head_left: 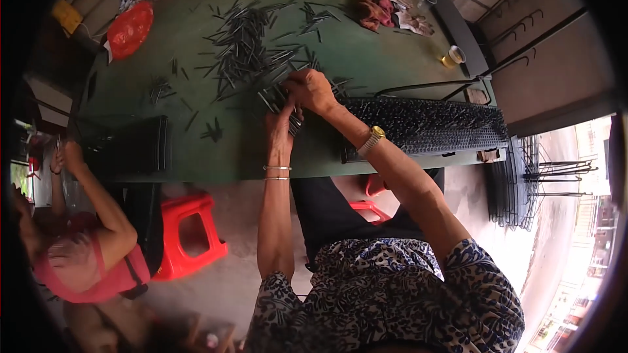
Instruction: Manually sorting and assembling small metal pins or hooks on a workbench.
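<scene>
My left hand [281,125] is closed round a bundle of short, thin black rods [273,97], whose ends stick out past its fingers. Against it, my right hand [314,91] has its fingers bent in a pinch at the bundle's edge; what is between the fingertips is hidden. Just beyond both hands lies a loose heap of the same dark rods [243,42], spread over the green tabletop [190,19]. Right of my hands stands a long black rack [425,121] with a dense, dotted upper surface, close to my right forearm.
A co-worker in pink [118,255] sits at the left by another dark rack [124,144]. Red stools [190,235] stand below the table. At the back are a red bag [129,29], crumpled gloves [409,19] and a cup of yellow liquid [453,57]. Wire frames [517,183] stand at right.
</scene>
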`<state>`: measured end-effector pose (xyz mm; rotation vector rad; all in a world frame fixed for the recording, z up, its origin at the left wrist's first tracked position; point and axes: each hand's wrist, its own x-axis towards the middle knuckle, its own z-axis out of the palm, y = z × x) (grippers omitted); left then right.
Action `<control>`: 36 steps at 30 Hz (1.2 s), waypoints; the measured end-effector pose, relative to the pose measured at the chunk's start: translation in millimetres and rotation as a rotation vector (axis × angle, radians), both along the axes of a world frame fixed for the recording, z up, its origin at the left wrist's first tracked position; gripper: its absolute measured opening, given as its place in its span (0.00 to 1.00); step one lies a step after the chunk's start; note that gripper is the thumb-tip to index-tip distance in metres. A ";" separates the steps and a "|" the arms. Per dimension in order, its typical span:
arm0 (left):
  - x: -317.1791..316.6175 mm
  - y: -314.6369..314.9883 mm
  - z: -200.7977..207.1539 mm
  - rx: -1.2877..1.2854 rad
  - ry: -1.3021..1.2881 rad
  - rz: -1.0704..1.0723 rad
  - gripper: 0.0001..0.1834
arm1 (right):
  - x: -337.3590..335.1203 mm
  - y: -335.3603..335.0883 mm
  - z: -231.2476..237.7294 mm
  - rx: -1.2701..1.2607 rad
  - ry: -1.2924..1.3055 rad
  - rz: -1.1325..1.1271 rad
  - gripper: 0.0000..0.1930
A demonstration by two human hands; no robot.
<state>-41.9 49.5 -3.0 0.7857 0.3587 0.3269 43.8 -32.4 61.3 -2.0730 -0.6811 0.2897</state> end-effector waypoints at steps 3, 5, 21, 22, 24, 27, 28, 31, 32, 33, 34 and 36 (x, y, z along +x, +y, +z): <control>1.7 -3.3 4.9 0.245 0.032 0.005 0.11 | 9.1 0.8 2.4 0.115 -0.556 -0.186 0.11; -2.6 -0.5 0.6 0.429 0.066 0.069 0.08 | 15.6 -5.4 26.1 0.209 -0.450 -0.150 0.11; -27.8 -30.1 0.1 0.834 0.084 0.335 0.12 | -106.4 -202.9 62.2 0.426 -0.010 -0.415 0.03; -32.5 -30.9 -3.9 0.928 0.132 0.353 0.11 | -112.7 -199.6 55.6 0.342 -0.017 -0.441 0.03; -25.7 -22.6 -11.0 0.863 0.212 0.334 0.11 | -121.6 -192.4 50.8 0.294 -0.006 -0.445 0.02; -20.4 -16.1 -9.9 0.279 0.072 0.370 0.09 | -120.7 -188.1 29.1 0.226 -0.130 -0.374 0.02; -18.6 -11.7 -10.5 0.086 0.059 0.360 0.07 | -120.2 -184.6 23.9 0.184 -0.197 -0.351 0.02; -21.4 -10.1 -1.7 -0.346 0.013 0.304 0.05 | -118.5 -178.5 13.6 0.169 -0.314 -0.292 0.03; -24.9 -13.2 2.2 -0.339 0.012 0.312 0.05 | -118.0 -177.5 11.9 0.153 -0.384 -0.263 0.03; -30.0 -18.0 8.0 -0.417 -0.016 0.248 0.05 | -117.5 -178.2 12.8 0.175 -0.373 -0.235 0.04; -34.8 -23.5 13.6 -0.494 -0.044 0.183 0.05 | -117.7 -178.2 13.9 0.182 -0.368 -0.230 0.04; -47.0 -36.0 22.4 -0.530 -0.044 0.134 0.05 | -118.7 -177.2 18.4 0.161 -0.415 -0.228 0.05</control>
